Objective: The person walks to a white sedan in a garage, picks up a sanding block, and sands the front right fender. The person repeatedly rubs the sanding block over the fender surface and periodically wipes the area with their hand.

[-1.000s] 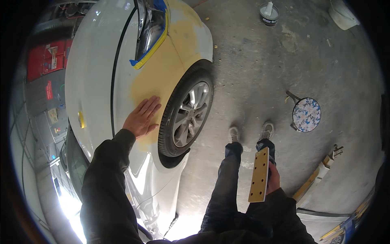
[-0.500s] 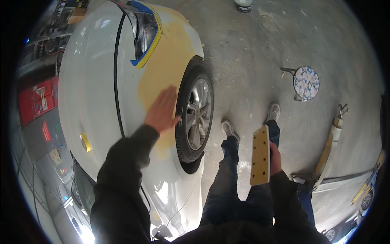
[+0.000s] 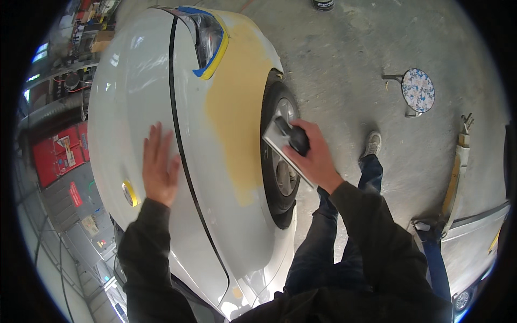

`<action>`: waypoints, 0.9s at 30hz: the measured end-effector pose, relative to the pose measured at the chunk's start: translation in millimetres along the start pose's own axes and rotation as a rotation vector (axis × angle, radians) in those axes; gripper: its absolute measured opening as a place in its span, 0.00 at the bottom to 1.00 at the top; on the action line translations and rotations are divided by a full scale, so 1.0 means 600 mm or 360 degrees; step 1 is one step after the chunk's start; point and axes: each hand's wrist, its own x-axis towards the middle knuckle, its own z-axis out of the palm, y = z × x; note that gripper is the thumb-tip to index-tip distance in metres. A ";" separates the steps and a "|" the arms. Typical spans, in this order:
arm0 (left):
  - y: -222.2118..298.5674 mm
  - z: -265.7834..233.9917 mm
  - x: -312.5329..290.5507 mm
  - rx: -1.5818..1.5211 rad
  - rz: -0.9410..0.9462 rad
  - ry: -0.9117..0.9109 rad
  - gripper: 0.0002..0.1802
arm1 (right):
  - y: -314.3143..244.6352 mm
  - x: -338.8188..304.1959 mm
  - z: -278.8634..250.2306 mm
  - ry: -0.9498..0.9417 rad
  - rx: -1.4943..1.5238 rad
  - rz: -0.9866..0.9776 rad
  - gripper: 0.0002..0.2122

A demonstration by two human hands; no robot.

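A white car (image 3: 134,81) fills the left half of the view. Its front fender carries a large yellow patch of filler (image 3: 237,118) above the wheel (image 3: 280,156), and blue tape edges the headlight (image 3: 207,37). My left hand (image 3: 159,167) lies flat and open on the white hood, fingers spread. My right hand (image 3: 312,153) grips the black knob of a long flat sanding block (image 3: 277,142), held over the wheel arch beside the yellow patch.
A round stool with a speckled blue-white seat (image 3: 417,89) stands on the concrete floor at right. A long tool (image 3: 458,167) lies on the floor further right. Red cabinets (image 3: 59,156) and shelves stand beyond the car at left. A dark can (image 3: 323,4) stands at the top edge.
My left hand has moved off the yellow fender patch onto the hood. My right hand has brought the sanding block up from beside my leg to the wheel arch.
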 end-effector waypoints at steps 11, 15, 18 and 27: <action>-0.128 -0.016 0.042 -0.0003 -0.0374 0.0115 0.35 | -0.034 0.099 0.120 -0.0085 -0.0327 -0.0567 0.34; -0.128 -0.016 0.040 -0.0232 -0.0461 0.0156 0.37 | -0.040 0.013 0.106 -0.0309 -0.0398 -0.0585 0.34; -0.126 -0.016 0.037 -0.0228 -0.0451 0.0162 0.36 | -0.040 0.043 0.104 -0.0282 -0.0420 -0.0548 0.28; -0.127 -0.018 0.036 -0.0244 -0.0444 0.0171 0.35 | -0.043 0.079 0.117 -0.0212 -0.0406 -0.0479 0.29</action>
